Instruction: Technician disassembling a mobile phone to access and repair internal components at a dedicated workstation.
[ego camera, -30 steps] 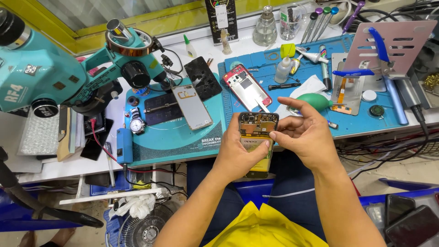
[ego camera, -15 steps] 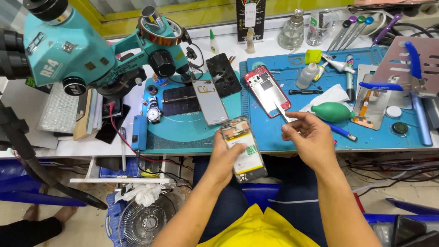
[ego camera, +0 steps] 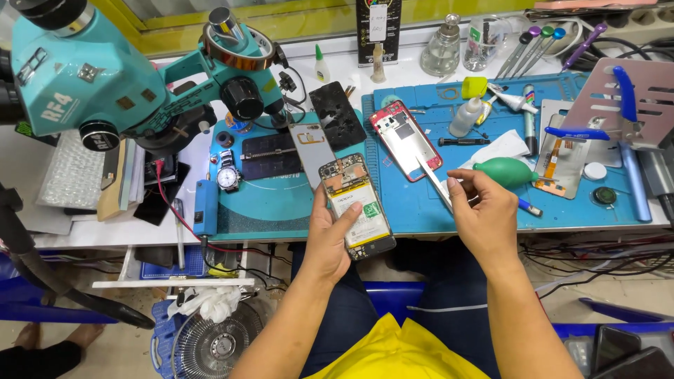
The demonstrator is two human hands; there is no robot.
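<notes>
The left hand (ego camera: 335,235) grips the opened phone (ego camera: 356,206) over the bench (ego camera: 295,203) edge while the right hand (ego camera: 484,214) pinches tweezers (ego camera: 435,184), so I would hold the phone steady and bring the tips in slowly.

Bench layout, head view. Microscope (ego camera: 105,84) at far left, over the left mat (ego camera: 274,196). On that mat: watch (ego camera: 228,177), with a panel (ego camera: 311,149) to its right. Opened phone (ego camera: 357,207) in the left hand (ego camera: 333,242), at the bench's front edge. Right mat (ego camera: 491,203) beside it carries a phone frame (ego camera: 406,139) (behind the right hand (ego camera: 484,217)) and a blower (ego camera: 507,172) right of that frame. Pliers (ego camera: 618,123) at far right. Fan (ego camera: 214,344) on the floor, below left.
</notes>
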